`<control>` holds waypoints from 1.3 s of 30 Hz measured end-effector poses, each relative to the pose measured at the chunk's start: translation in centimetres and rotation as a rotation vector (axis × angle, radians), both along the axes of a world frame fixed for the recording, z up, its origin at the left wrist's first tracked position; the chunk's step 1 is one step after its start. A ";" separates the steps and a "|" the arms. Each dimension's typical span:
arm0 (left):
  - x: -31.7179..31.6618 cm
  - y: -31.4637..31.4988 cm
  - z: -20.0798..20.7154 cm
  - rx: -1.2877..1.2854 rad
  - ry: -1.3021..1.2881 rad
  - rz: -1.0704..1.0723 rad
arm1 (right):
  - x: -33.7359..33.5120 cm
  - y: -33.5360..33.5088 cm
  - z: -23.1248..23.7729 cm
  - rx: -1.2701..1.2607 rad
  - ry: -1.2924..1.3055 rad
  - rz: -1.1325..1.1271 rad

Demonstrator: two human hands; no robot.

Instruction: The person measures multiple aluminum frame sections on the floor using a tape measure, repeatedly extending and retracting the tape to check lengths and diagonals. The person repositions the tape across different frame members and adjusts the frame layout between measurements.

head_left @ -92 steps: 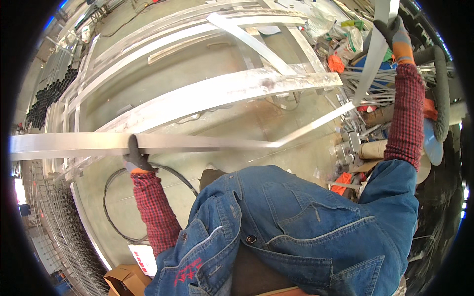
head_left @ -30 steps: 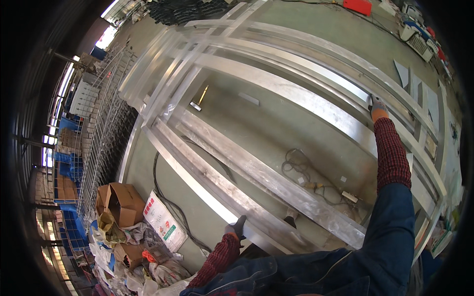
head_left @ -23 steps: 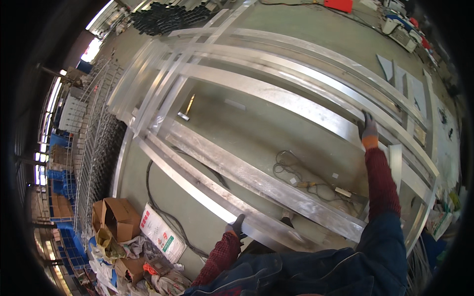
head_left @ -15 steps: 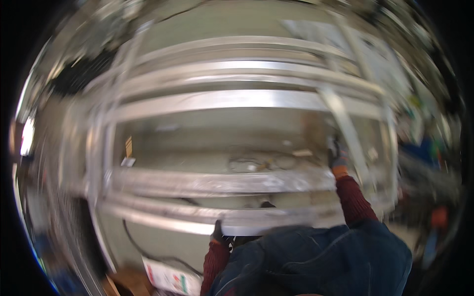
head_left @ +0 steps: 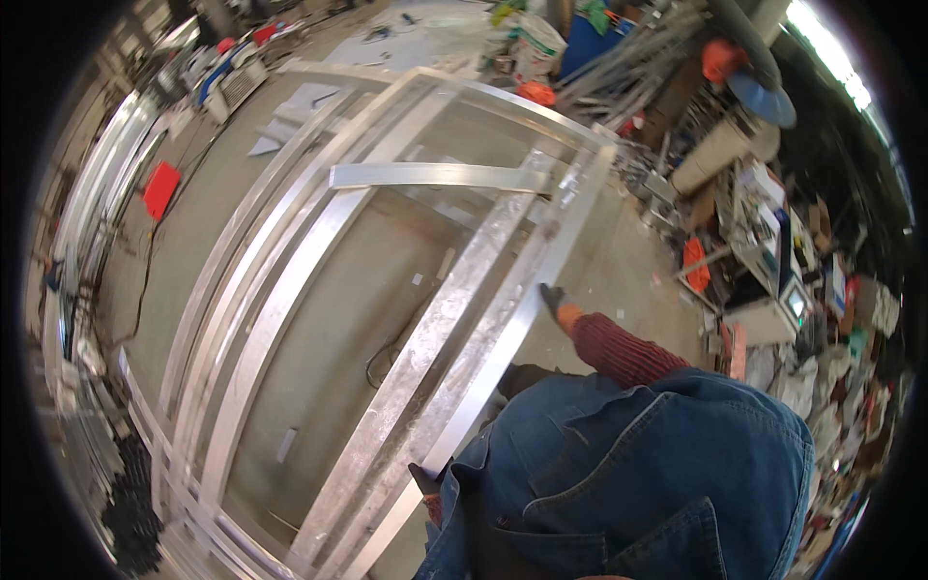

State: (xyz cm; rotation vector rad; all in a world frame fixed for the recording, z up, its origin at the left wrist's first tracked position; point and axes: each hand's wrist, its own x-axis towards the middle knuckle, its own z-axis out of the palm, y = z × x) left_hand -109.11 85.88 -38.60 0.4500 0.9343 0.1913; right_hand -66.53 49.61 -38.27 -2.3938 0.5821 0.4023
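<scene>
A large frame of long silvery metal beams stretches from the lower left to the top right. On its near outer beam (head_left: pixel 498 362) rests my right hand (head_left: pixel 557 301), in a dark and orange glove, closed over the edge. Lower down, my left hand (head_left: pixel 425 479) grips the same beam close to my body; its dark-gloved fingers show only in part. The undersides of both grips are hidden. Across the far half lies a shorter metal bar (head_left: pixel 440 177).
Metal lengths (head_left: pixel 628 63) are heaped at the far right, near an orange helmet-like object (head_left: pixel 723 60). A cluttered bench with a small screen (head_left: pixel 795 304) stands right. A red panel (head_left: pixel 161 190) and a cable (head_left: pixel 145 280) are at left. Dark bundled pieces (head_left: pixel 130 507) lie lower left.
My view has swung right, so the frame now runs diagonally. My right hand has moved from near the short crossbar to the near outer beam. My left hand stays at that beam.
</scene>
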 end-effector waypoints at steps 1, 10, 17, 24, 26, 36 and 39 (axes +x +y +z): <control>0.3 0.1 0.6 0.024 0.028 -0.024 | -1.7 0.9 -0.6 0.151 -0.303 0.078; 5.5 -2.9 4.3 0.189 0.228 -0.203 | -0.3 1.2 3.2 0.109 0.249 0.534; 17.0 -10.8 6.7 0.300 0.281 -0.398 | 1.0 -3.0 -0.2 0.641 0.250 0.564; 29.5 -21.3 7.3 0.405 0.287 -0.604 | 6.7 -25.2 -8.3 0.512 0.414 0.450; 33.0 -24.3 7.1 0.416 0.278 -0.654 | 7.7 -33.7 -10.8 -0.001 0.175 0.542; 52.0 -37.9 4.4 0.559 0.186 -1.020 | -1.6 -64.3 -10.2 -0.110 0.380 -0.361; 58.6 -42.6 3.9 0.700 0.075 -1.129 | -4.1 -66.1 -8.9 -0.083 0.418 -0.455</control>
